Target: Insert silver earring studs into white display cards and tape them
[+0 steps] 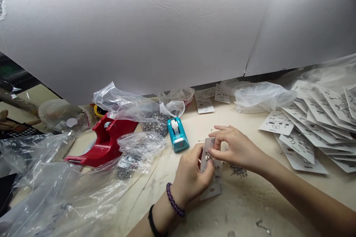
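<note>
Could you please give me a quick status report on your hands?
Left hand and right hand holding white rectangular printed card. Loose silver metal pieces beside it. Teal plastic tape dispenser farther left, not touching.

Teal tape dispenser (pixel 178 135) beside the left hand (pixel 191 179), fanned cards (pixel 319 118) farther right

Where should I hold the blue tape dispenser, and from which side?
Hold the blue tape dispenser by its long sides, low down, coming from above on the right. It is a narrow block with the tape roll on top, and a bag of metal parts lies close on its left.
</note>
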Available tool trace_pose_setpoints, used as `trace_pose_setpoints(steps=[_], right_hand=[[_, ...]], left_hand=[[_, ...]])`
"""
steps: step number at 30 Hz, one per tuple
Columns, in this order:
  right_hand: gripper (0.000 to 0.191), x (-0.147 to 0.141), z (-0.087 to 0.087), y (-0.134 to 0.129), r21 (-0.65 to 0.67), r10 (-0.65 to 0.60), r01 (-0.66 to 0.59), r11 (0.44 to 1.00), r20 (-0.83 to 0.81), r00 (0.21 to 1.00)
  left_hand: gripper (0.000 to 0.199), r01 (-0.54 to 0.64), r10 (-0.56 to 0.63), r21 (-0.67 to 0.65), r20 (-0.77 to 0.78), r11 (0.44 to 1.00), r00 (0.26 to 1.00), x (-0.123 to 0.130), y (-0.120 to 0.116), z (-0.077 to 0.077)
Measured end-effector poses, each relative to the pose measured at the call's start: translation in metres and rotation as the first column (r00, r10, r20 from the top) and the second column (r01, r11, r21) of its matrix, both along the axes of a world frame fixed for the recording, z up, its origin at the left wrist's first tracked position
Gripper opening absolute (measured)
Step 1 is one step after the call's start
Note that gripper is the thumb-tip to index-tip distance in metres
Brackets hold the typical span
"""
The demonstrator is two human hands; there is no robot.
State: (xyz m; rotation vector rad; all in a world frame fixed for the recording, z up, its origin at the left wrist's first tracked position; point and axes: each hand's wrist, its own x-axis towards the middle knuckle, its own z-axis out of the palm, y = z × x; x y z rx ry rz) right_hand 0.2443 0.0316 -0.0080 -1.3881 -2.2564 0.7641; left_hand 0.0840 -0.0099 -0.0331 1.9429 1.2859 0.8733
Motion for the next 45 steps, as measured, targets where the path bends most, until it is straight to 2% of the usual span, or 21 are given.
trace_pose_setpoints(steps=[5,9,13,16,18,21,24,28,31,33,35,38,41,45], right_hand=[[0.018,-0.003,0.0,-0.002,0.012,-0.035,0.035,0.999,0.015,0.999],[0.033,-0.002,-0.001,0.0,0.031,-0.067,0.065,0.997,0.052,0.996],[0.038,0.005,0.002,0.006,-0.005,-0.017,0.017,1.0,0.0,1.0],[0.032,0.011,0.004,0.01,-0.119,-0.056,0.031,0.992,-0.211,0.976],[0.031,0.013,0.003,0.013,-0.242,-0.135,0.041,0.969,-0.386,0.913],[0.034,0.011,-0.001,0.015,-0.431,-0.16,-0.103,0.896,-0.532,0.832],[0.023,0.007,-0.005,0.015,-0.5,-0.145,-0.189,0.845,-0.555,0.819],[0.018,0.003,-0.006,0.013,-0.491,-0.183,-0.134,0.861,-0.544,0.819],[0.018,0.002,-0.004,0.011,-0.489,-0.187,-0.107,0.866,-0.513,0.838],[0.018,0.001,-0.002,0.008,-0.474,-0.166,-0.097,0.875,-0.484,0.859],[0.018,0.0,-0.001,0.005,-0.438,-0.134,-0.085,0.895,-0.446,0.885],[0.021,-0.002,0.002,-0.001,-0.356,-0.081,-0.059,0.933,-0.367,0.927],[0.022,-0.004,0.003,-0.004,-0.281,-0.026,-0.059,0.958,-0.288,0.957],[0.023,-0.006,0.003,-0.006,-0.227,0.014,-0.067,0.972,-0.229,0.973]], left_hand=[[0.017,-0.007,0.008,-0.023,0.045,1.0,0.999,0.0,0.001,-0.001],[0.012,-0.049,0.052,-0.041,0.077,0.998,0.996,-0.002,0.003,-0.001],[0.016,-0.033,0.062,-0.158,0.182,0.987,0.981,-0.003,0.006,-0.002],[0.024,0.0,0.101,-0.279,0.346,0.96,0.933,-0.005,0.009,-0.002],[0.029,0.032,0.143,-0.356,0.454,0.934,0.879,-0.006,0.012,-0.001],[0.037,0.095,0.179,-0.421,0.565,0.902,0.806,-0.008,0.016,0.0],[0.043,0.14,0.182,-0.443,0.608,0.885,0.773,-0.011,0.019,0.002],[0.044,0.185,0.131,-0.49,0.543,0.852,0.83,-0.02,0.023,0.008],[0.042,0.086,0.133,-0.486,0.398,0.869,0.908,-0.028,0.023,0.015],[0.041,-0.045,0.152,-0.38,0.257,0.924,0.954,-0.031,0.021,0.02],[0.039,-0.116,0.143,-0.225,0.104,0.967,0.984,-0.033,0.019,0.025],[0.04,-0.046,0.043,-0.105,-0.034,0.993,0.999,-0.032,0.016,0.03],[0.04,0.062,-0.064,-0.158,-0.01,0.985,0.998,-0.029,0.014,0.032],[0.036,0.093,-0.079,-0.239,0.07,0.967,0.994,-0.027,0.014,0.029]])
